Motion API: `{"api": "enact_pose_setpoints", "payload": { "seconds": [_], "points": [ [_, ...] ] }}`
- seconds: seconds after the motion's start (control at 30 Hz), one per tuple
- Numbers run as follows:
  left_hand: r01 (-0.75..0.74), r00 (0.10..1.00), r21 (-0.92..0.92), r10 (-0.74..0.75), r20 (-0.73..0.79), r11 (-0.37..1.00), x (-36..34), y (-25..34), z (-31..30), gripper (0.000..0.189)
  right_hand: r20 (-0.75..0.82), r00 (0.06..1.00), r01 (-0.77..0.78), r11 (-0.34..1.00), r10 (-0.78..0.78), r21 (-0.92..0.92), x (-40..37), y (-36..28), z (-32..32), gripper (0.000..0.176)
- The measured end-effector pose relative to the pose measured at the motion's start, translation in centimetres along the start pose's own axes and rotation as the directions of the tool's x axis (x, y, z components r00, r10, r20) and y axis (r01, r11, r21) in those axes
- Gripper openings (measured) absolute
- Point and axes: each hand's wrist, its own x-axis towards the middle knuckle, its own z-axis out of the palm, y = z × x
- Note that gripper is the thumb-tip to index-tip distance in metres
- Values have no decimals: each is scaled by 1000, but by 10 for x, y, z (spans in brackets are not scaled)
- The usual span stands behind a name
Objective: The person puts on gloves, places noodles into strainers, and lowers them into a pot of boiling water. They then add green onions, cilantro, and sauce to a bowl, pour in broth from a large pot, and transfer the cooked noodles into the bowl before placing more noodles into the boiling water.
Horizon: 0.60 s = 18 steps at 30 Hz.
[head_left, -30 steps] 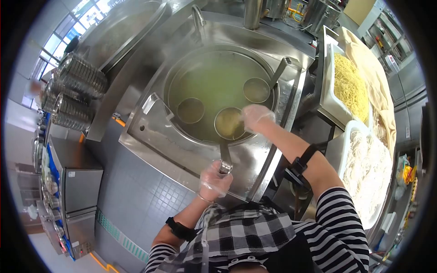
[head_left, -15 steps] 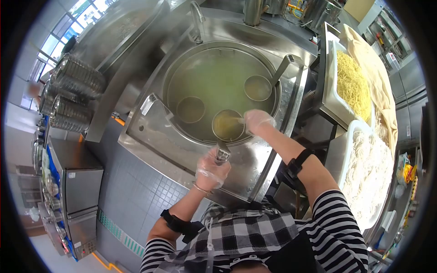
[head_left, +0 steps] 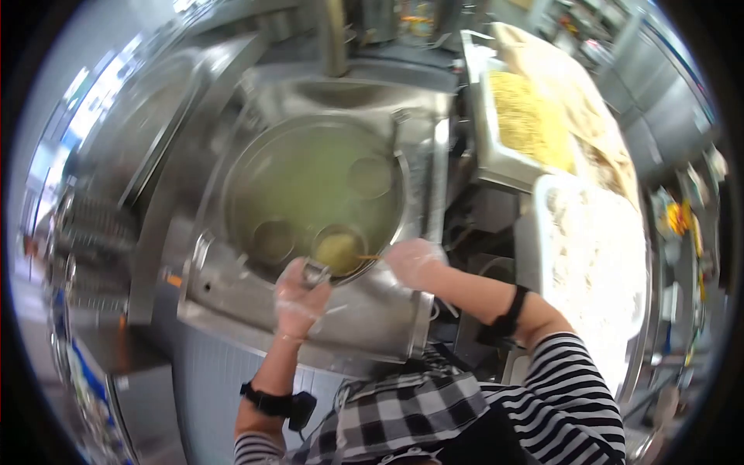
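Note:
My left hand [head_left: 301, 298], in a clear plastic glove, is closed on the metal handle of a noodle strainer [head_left: 315, 271]. Its round basket sits at the near edge of a large pot [head_left: 232, 167] of cloudy greenish water. A clump of yellow noodles [head_left: 336, 253] fills the basket. Thin tan chopsticks [head_left: 368, 256] reach from my gloved right hand [head_left: 415, 262] to the noodles; blur hides whether one or two show. That hand is closed around them, just right of the pot's rim.
Two more strainer baskets hang in the pot, one at the left [head_left: 273, 239] and one at the far right [head_left: 370, 177]. Right of the steel counter stand a tub of yellow noodles [head_left: 527, 116] and a tub of white noodles [head_left: 589, 256]. A cloth [head_left: 535, 46] lies behind them.
The whole view has swung and blurred, so the pot sits farther left and lower. The noodles now show as a rounded clump in the basket. Both hands keep their hold.

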Motion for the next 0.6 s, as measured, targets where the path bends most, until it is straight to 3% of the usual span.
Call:
{"api": "enact_pose_setpoints", "payload": {
  "seconds": [0.07,0.13,0.17,0.2,0.23,0.27,0.3,0.33,0.37,0.4,0.47,0.5,0.53,0.57,0.6],
  "points": [
    [-27,998,-46,29,47,999,9,5,7,23,-70,989,-124,989,130,87,8,9,-1,16],
    [238,971,-124,-237,19,963,14,6,9,23,-91,974,-184,962,205,201,6,14,1,16],
    [132,983,115,-115,-144,985,12,-20,26,23,-91,972,-193,959,215,207,-1,14,-1,16],
    [129,984,120,-112,-136,984,9,-18,33,23,-42,974,-206,944,224,257,-11,13,-4,19],
    [236,957,-303,-275,-94,923,5,-14,41,21,6,974,-219,926,228,307,-20,13,-3,23],
    [310,915,-664,-404,13,681,6,-10,44,19,6,972,-223,922,234,317,-28,12,11,23],
    [531,821,-615,-535,201,584,14,-2,38,16,-144,952,-178,870,271,460,-40,10,36,28],
    [536,820,-606,-532,210,587,15,10,33,16,-279,903,-109,803,326,586,-49,6,52,35],
    [520,831,-724,-464,307,453,14,24,29,16,-60,927,-255,740,370,623,-65,-2,46,44],
    [507,840,-811,-380,388,293,10,33,26,16,-50,925,-263,730,376,631,-77,-8,62,44],
    [516,841,-815,-334,425,264,4,48,16,17,-306,793,-28,533,527,846,-105,-27,110,49],
    [546,803,-816,-398,444,190,4,69,7,18,-301,789,-35,528,536,849,-114,-35,127,49],
    [569,758,-815,-458,464,115,1,80,6,20,-244,789,6,390,564,921,-121,-42,145,52],
    [579,753,-807,-455,476,113,-3,78,6,20,-182,792,45,240,583,970,-127,-49,154,55],
    [537,770,-844,-413,486,9,-8,75,4,21,-176,787,41,234,591,971,-128,-54,160,55]
  ]
}}
